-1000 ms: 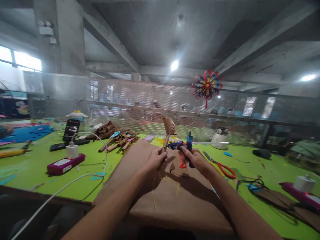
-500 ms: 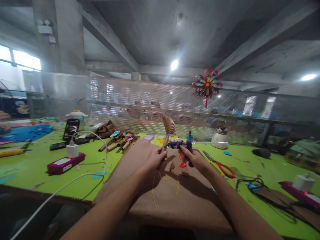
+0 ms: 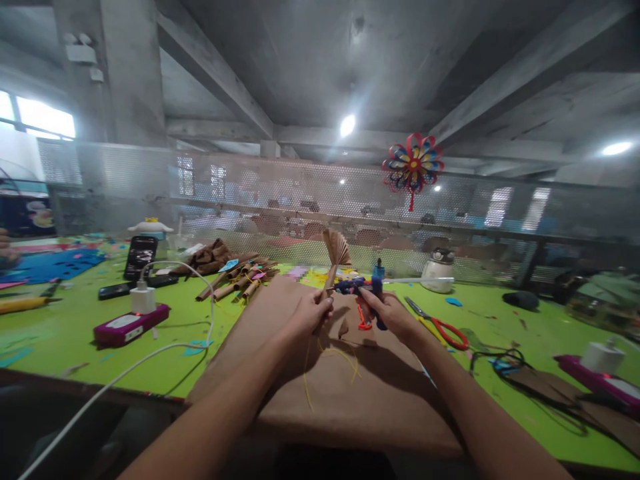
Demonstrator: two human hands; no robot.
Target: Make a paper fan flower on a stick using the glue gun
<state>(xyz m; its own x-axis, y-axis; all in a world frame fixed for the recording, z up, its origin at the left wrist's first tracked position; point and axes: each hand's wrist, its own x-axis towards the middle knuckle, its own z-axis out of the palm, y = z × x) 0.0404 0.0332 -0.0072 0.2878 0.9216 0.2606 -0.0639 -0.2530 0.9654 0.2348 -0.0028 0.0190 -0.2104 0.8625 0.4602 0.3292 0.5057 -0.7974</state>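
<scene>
– The left hand [image 3: 313, 312] is closed tight on something. What is it?

– It's the stem [image 3: 329, 281] of a brown paper fan [image 3: 339, 248]. The fan part is at the top, spread out in little folds. It stands up in front of the person, over the brown sheet [image 3: 300, 413] on the green table [image 3: 200, 320].

– And the right hand [image 3: 389, 311]?

– That one is wrapped around a blue glue gun [image 3: 350, 287]. Its red-orange part [image 3: 364, 320] hangs underneath. The gun's tip points at the stem, just above the left hand's fingers. I can't tell if it touches.

– So the hands are apart?

– Yes, but near each other. Yellow string [image 3: 309, 380] hangs down below the left hand.

– What is next to them?

– Scissors [image 3: 450, 333] with orange handles lie to the right. Farther off on the left there's a pile of brown paper rolls [image 3: 245, 283]. A purple power strip [image 3: 131, 325] with a white plug [image 3: 143, 299] in it is nearer, on the left.
</scene>
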